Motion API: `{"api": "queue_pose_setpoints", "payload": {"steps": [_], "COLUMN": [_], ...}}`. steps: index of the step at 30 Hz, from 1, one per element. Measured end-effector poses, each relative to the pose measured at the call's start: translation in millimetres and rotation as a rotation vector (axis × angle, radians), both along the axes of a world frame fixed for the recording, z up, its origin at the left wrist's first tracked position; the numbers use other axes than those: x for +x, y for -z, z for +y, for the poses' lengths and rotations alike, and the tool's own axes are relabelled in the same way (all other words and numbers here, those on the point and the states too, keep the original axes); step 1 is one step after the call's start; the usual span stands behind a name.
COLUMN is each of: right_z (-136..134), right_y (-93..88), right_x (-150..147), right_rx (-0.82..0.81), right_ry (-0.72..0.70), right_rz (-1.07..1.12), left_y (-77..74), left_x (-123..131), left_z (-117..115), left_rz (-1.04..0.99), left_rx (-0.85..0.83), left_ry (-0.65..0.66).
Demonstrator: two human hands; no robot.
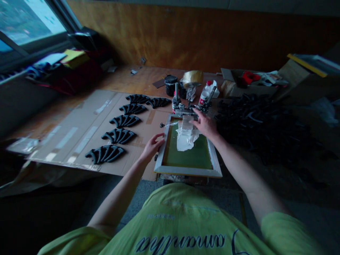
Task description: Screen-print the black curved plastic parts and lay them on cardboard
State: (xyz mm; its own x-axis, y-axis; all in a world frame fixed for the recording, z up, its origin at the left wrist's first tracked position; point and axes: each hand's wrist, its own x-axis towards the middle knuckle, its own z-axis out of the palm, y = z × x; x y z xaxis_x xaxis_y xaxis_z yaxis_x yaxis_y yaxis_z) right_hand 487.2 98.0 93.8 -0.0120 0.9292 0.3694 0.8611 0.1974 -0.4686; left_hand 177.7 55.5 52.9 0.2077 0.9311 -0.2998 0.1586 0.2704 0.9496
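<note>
A screen-printing frame [217,166] with a pale metal rim and green mesh [195,156] lies in front of me, its far end at a metal clamp [183,109]. On the mesh, a pale block like a squeegee [187,123] stands in a patch of white ink [186,142]. My right hand [206,124] is at the block's right side, fingers spread, one stretched toward the clamp; the fingertips overlap the block's edge, and I cannot tell how firmly they touch. Beside the frame's left rim is my left hand [153,146], its fingers apart and holding nothing.
Fanned groups of black curved pieces [106,154] lie on cardboard [77,132] at left. A dark heap of similar pieces [260,124] fills the right. Behind the clamp stand a black tub [170,85], a tape roll [192,78] and a red-capped bottle [205,95]. An open box [231,78] sits back right.
</note>
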Motion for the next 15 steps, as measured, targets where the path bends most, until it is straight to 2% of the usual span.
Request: {"api": "queue_pose_setpoints", "payload": {"steps": [2, 5, 7, 9, 11, 12, 13, 15], "right_z": [5, -12, -34, -58, -76, -81, -85, -87], "right_y": [0.9, 28.2, 56.8, 83.1, 99.3, 102.6, 103.1, 98.1], "right_x": [39, 74, 65, 36, 3, -11, -21, -35], "right_rx": [0.058, -0.040, -0.158, -0.247, -0.291, -0.309, -0.331, -0.399], "right_ry": [0.170, 0.329, 0.273, 0.129, 0.037, 0.019, 0.025, 0.069], "right_rz": [0.104, 0.175, 0.149, 0.043, -0.138, -0.221, -0.277, -0.302], "left_y": [-22.4, -54.4, -73.3, -86.4, -88.6, -84.5, -76.9, -53.4], "left_x": [4, 17, 28, 37, 44, 47, 49, 54], "left_z": [9, 36, 57, 74, 77, 73, 64, 34], "left_rz": [-0.053, -0.187, -0.256, -0.288, -0.311, -0.317, -0.315, -0.274], "left_rx": [0.093, 0.284, 0.365, 0.388, 0.396, 0.390, 0.356, 0.171], "left_ry": [-0.044, -0.124, -0.142, -0.144, -0.194, -0.232, -0.253, -0.186]}}
